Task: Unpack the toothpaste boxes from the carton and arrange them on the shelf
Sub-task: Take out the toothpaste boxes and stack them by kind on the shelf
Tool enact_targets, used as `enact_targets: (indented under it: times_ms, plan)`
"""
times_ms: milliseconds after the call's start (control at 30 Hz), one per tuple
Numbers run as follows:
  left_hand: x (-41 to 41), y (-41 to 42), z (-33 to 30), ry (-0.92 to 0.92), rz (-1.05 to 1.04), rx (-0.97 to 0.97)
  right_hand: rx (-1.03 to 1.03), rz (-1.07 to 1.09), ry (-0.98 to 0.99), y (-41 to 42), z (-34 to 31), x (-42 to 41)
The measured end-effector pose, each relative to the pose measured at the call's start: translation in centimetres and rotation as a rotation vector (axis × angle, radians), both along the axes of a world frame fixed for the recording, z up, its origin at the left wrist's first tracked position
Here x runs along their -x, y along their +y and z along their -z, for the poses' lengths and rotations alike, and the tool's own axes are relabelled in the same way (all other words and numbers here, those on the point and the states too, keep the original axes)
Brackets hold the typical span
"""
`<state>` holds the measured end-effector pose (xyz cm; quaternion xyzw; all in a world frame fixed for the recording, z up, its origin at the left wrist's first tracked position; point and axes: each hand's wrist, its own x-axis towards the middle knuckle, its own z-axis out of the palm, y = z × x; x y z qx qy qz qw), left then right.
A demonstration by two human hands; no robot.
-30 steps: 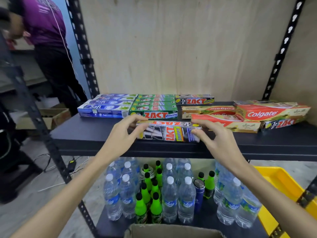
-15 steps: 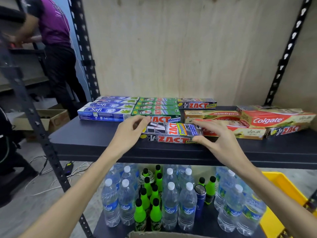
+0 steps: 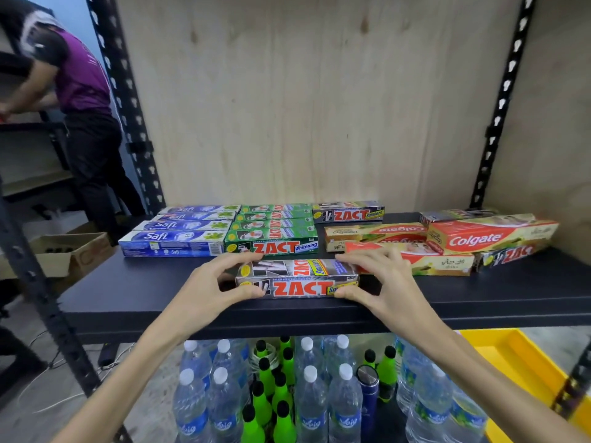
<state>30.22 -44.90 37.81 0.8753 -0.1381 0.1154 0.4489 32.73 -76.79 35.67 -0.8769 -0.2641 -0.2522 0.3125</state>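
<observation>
- Hands gripped opposite ends of a grey cardboard Zact Smokers toothpaste box point(image 3: 297, 279): the left hand point(image 3: 213, 284) pinched its left end, and the right hand point(image 3: 377, 276) pinched its right end.
- That box lay flat near the front edge of the black shelf board point(image 3: 144, 292).
- Blue Safi boxes point(image 3: 174, 243), green Zact Whitening boxes point(image 3: 273, 241) and red Colgate boxes point(image 3: 486, 236) lay in rows behind it.
- Clear water bottles point(image 3: 311, 407) stood on the lower shelf.

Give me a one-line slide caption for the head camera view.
Both hands, left and right, grip a grey Zact Smokers box at the black shelf front edge.
</observation>
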Motion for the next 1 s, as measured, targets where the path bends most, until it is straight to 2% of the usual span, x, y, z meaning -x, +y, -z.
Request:
enact_targets:
  times_ms: [133,333,433,600,800,900,1000]
  plan:
    - [0.4,-0.4,-0.2,-0.021,0.003,0.046,-0.010,-0.025,0.027,-0.1,-1.0,0.1]
    - [-2.0,-2.2,-3.7,-0.139,0.012,0.044,0.064,0.025,-0.052,-2.1,-6.1,-2.3]
    - [-5.5,-4.2,-6.4,-0.153,-0.013,-0.017,0.167,0.080,-0.040,-4.0,-9.8,-5.1]
    - [-14.4,-8.8,-9.3,-0.074,0.035,-0.126,0.268,0.122,0.102,-8.0,-13.5,-12.8]
    - [-21.5,-12.4,-8.5,0.032,0.111,-0.296,0.433,0.085,0.270,-11.2,-12.4,-20.5]
    - [-23.1,-12.8,-6.9,0.050,0.070,-0.389,0.471,0.040,0.361,-11.6,-11.0,-22.8]
    - [-23.5,-12.7,-5.5,0.013,0.013,-0.471,0.495,-0.004,0.371,-11.2,-9.4,-24.4]
